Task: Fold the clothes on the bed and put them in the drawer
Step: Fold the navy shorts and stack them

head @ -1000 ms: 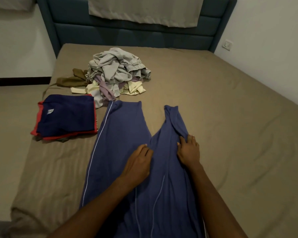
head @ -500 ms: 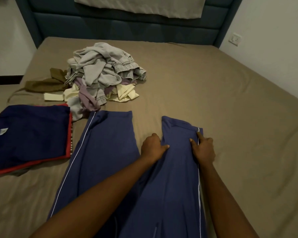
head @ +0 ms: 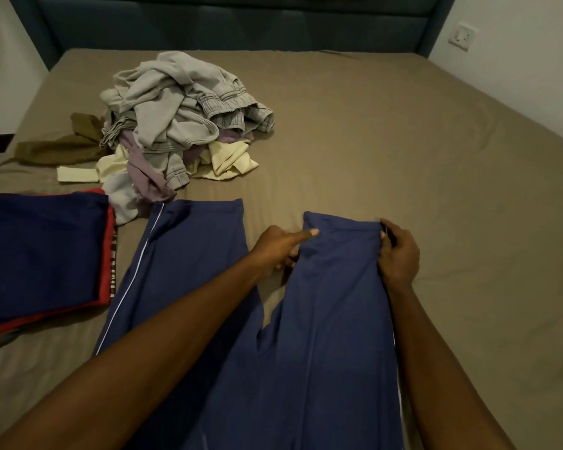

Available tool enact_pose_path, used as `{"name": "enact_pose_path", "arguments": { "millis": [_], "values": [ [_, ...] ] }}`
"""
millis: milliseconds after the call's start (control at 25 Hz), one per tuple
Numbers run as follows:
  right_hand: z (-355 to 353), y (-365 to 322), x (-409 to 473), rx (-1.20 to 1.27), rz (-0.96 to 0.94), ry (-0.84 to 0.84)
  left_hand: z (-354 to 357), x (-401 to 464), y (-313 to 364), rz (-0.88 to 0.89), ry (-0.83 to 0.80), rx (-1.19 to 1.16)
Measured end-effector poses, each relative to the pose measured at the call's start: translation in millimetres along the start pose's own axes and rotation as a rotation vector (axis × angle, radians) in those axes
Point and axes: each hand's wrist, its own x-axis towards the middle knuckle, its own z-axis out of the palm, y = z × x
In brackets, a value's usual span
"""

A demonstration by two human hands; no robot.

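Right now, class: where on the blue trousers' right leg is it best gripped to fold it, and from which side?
Probably at the hem corners of the blue trousers, from the near side: the hem lies flat. The left hand and right hand already pinch them.

Blue trousers point(head: 332, 319), white side stripe

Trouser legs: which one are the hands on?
The right leg of the blue trousers. The left hand and right hand grip its hem corners. The left leg, with the white stripe, lies untouched.
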Motion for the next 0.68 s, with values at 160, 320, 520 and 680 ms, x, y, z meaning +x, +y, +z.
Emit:
{"name": "enact_pose_path", "arguments": {
  "millis": [160, 320, 520, 680],
  "values": [
    [-4, 8, 8, 0.403, 0.132, -0.019, 20, 33, 20, 0.059, 0.044, -0.087],
    [-10, 6, 17, 0.592, 0.272, 0.006, 24, 59, 18, 0.096, 0.169, -0.317],
    [-7, 9, 18, 0.491, 0.279, -0.07, 22, 73, 8, 0.089, 0.217, -0.186],
    [-19, -12, 13, 0.37, 0.267, -0.274, 7, 20, 7, 0.104, 0.171, 0.063]
  ]
}}
